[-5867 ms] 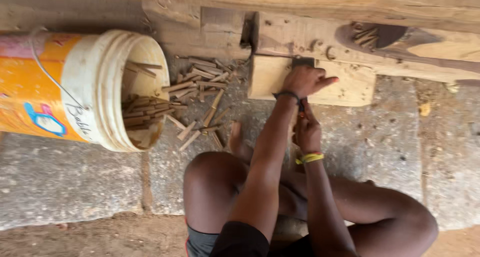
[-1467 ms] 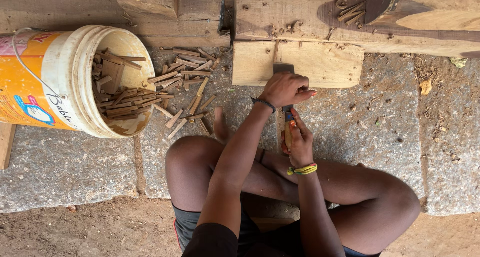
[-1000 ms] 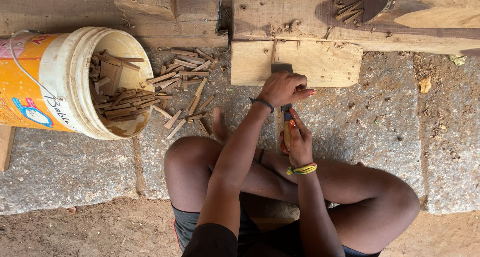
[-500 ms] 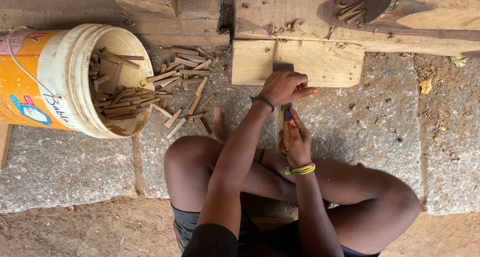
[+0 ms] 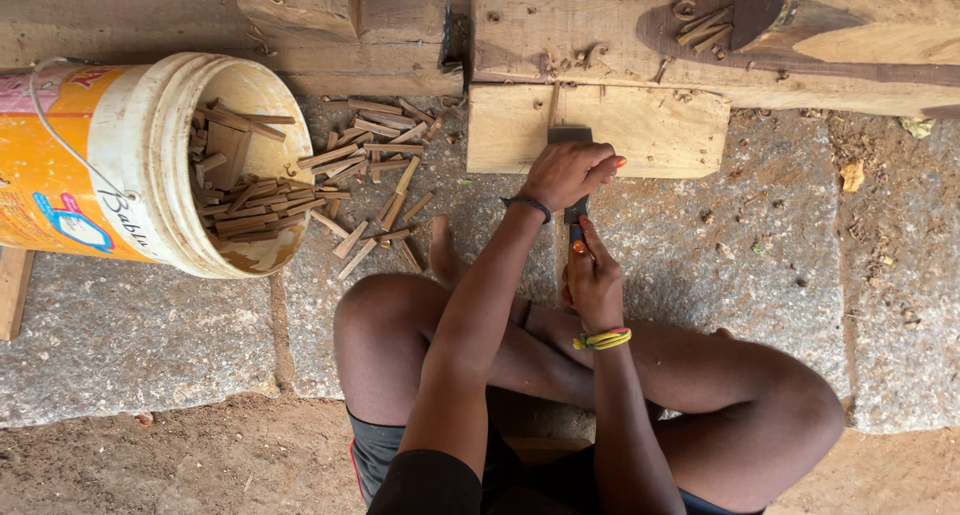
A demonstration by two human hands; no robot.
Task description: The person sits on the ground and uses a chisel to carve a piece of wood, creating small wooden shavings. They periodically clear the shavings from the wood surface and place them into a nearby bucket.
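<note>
My left hand [image 5: 568, 171] is pressed down over the flat metal blade of a chisel [image 5: 570, 135], whose tip rests on a pale wooden block [image 5: 650, 135]. A black band circles that wrist. My right hand [image 5: 594, 283], with a yellow and green bracelet, grips the chisel's handle just behind the left hand. A thin wooden sliver [image 5: 553, 105] lies on the block just beyond the blade. I sit cross-legged on the stone floor [image 5: 760, 245], knees wide to both sides.
A yellow and white bucket [image 5: 130, 165] lies on its side at the left, with several small wood strips inside. More wood strips [image 5: 375, 165] are scattered between it and the block. Heavy timber beams [image 5: 800, 45] run along the top. Bare earth lies at the bottom.
Both hands keep their hold on the chisel, almost still over the last second and a half. Since the oldest frame they have drawn back slightly from the block.
</note>
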